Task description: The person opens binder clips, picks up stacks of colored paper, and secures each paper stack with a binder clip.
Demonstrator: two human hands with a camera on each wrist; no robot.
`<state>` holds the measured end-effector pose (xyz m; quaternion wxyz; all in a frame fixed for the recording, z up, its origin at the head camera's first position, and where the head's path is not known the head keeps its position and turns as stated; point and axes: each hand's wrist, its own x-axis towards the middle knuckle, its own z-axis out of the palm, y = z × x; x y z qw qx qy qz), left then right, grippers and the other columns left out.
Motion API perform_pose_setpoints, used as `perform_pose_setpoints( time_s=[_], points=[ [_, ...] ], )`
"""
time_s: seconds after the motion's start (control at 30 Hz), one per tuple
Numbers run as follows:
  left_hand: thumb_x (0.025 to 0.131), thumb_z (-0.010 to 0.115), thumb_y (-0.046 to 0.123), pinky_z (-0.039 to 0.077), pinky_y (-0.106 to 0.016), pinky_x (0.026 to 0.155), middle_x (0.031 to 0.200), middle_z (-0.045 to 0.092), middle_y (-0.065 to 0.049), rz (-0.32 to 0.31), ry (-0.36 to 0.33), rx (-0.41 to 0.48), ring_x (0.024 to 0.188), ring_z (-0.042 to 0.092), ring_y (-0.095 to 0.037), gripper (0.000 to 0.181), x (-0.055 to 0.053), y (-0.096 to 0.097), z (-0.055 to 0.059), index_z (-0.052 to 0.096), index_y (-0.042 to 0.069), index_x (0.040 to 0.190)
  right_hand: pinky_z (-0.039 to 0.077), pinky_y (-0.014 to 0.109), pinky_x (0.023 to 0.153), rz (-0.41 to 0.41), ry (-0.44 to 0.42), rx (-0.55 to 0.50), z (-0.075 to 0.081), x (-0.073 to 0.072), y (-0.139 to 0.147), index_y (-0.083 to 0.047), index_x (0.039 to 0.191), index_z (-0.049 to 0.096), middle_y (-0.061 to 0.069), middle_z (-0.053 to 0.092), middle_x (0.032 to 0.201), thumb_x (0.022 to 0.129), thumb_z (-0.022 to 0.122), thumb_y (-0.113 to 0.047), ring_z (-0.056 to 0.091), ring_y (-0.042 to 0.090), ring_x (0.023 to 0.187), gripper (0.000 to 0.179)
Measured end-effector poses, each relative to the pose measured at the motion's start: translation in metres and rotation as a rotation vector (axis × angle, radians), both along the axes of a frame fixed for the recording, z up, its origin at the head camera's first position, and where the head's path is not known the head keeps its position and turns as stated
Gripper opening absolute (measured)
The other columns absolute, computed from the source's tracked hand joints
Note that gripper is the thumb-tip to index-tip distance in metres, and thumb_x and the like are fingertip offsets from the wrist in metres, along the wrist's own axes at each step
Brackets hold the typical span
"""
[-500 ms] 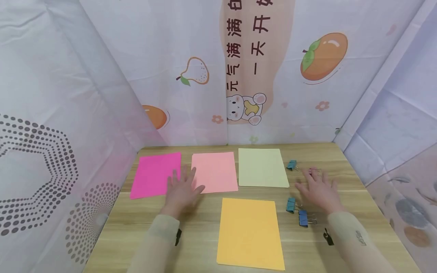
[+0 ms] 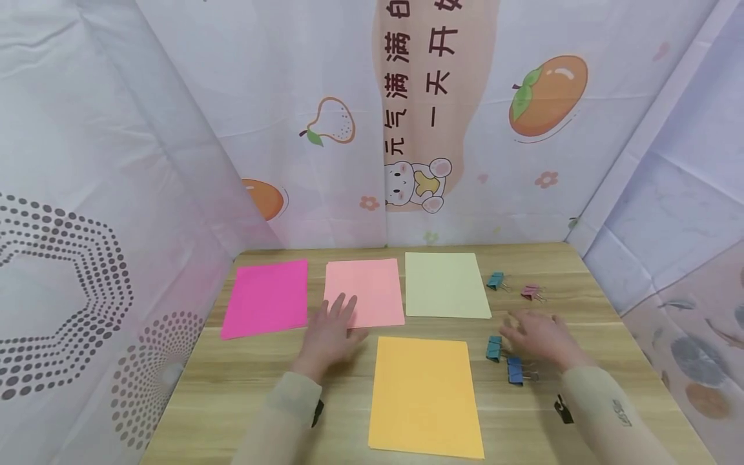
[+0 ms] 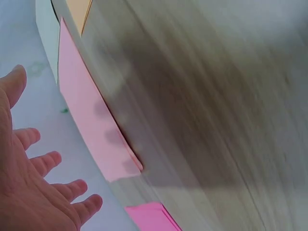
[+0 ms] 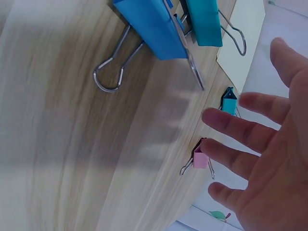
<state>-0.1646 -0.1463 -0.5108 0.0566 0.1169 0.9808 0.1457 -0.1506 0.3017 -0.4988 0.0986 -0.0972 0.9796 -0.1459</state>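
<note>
My left hand (image 2: 329, 337) hovers with spread fingers over the table, fingertips at the lower edge of a light pink paper stack (image 2: 372, 292). Nothing is in it; the left wrist view shows its palm and the pink stack (image 3: 91, 110) beyond. My right hand (image 2: 542, 336) is also empty, fingers loosely extended, between binder clips. Beside it lie a teal clip (image 2: 494, 348) and a blue clip (image 2: 515, 371). Farther back are another teal clip (image 2: 496, 280) and a pink clip (image 2: 531, 292). In the right wrist view the blue clip (image 4: 154, 29) is close to the camera.
A bright magenta paper stack (image 2: 268, 297) lies at the back left and a pale yellow-green one (image 2: 445, 284) at the back right. Orange-yellow paper (image 2: 425, 397) lies front centre. Printed cloth (image 2: 325, 194) hangs behind the wooden table (image 2: 244, 400) and at both sides.
My left hand has moved right and a little nearer, from the gap beside the magenta paper. The right hand has drawn back slightly, uncovering the pink clip. Papers and clips lie as before.
</note>
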Motion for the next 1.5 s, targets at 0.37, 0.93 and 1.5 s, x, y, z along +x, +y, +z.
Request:
perform_pose_setpoints(
  time_s=[0.37,0.93,1.5],
  points=[
    [0.096,0.064,0.053,0.038,-0.061,0.112,0.157,0.043,-0.012,-0.084,0.010,0.026,0.140,0.042,-0.043,0.075,0.010,0.019,-0.004,0.042,0.015,0.155,0.028,0.083,0.099,0.054,-0.069,-0.009,-0.006,0.000,0.001,0.004,0.125,0.064,0.013,0.073,0.104,0.101,0.059,-0.047,0.068,0.041,0.103,0.056],
    [0.094,0.063,0.059,0.039,-0.058,0.110,0.155,0.045,-0.007,-0.198,-0.007,-0.058,0.137,0.045,-0.040,0.073,0.025,0.049,-0.015,0.049,0.017,0.152,0.042,0.071,0.091,0.063,-0.074,0.004,-0.014,0.005,0.001,-0.011,0.096,0.068,-0.001,0.066,0.091,0.098,0.062,-0.050,0.063,0.020,0.081,0.040],
    [0.092,0.064,0.063,0.039,-0.057,0.110,0.157,0.043,-0.007,-0.212,-0.018,-0.098,0.139,0.043,-0.040,0.078,0.027,0.055,-0.023,0.046,0.018,0.153,0.041,0.073,0.089,0.068,-0.083,0.019,-0.007,0.008,-0.004,-0.014,0.092,0.070,0.002,0.064,0.093,0.098,0.063,-0.047,0.061,0.019,0.083,0.034]
  ],
)
